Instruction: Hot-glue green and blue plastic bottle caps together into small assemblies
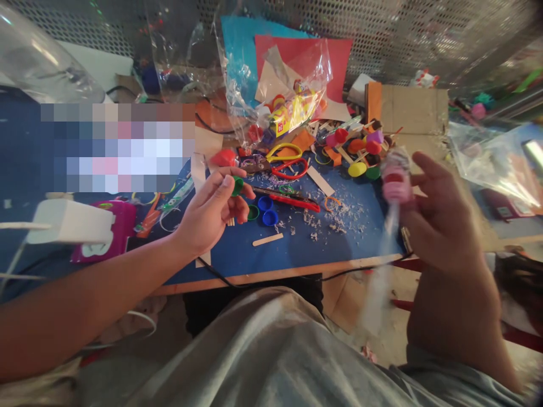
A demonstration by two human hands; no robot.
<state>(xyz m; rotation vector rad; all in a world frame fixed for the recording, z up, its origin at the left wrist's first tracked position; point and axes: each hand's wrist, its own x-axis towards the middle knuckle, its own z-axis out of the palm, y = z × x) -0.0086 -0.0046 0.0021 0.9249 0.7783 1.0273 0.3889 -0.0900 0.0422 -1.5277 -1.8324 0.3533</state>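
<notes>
My left hand [212, 212] pinches a small green bottle cap [237, 186] above the blue tabletop. Just right of it lie blue caps [268, 211] and another green cap [253, 212]. Off the table's right side, my right hand [443, 212] is wrapped around what looks like a pink glue gun [397, 182], partly blurred. A translucent whitish stick [382, 271] sticks out of it toward me, smeared by motion. Scissors with yellow and orange handles [288, 161] and a red-handled tool [297, 200] rest beyond the caps.
A wooden craft stick [267, 239] lies near the front edge, with pale shavings [339, 215] around. Colored caps [357, 169] pile up behind. Further back are a plastic bag [292, 113], colored sheets and cardboard [413, 113]. A white charger [70, 220] sits in a pink socket block; a black cable [216, 274] runs along the edge.
</notes>
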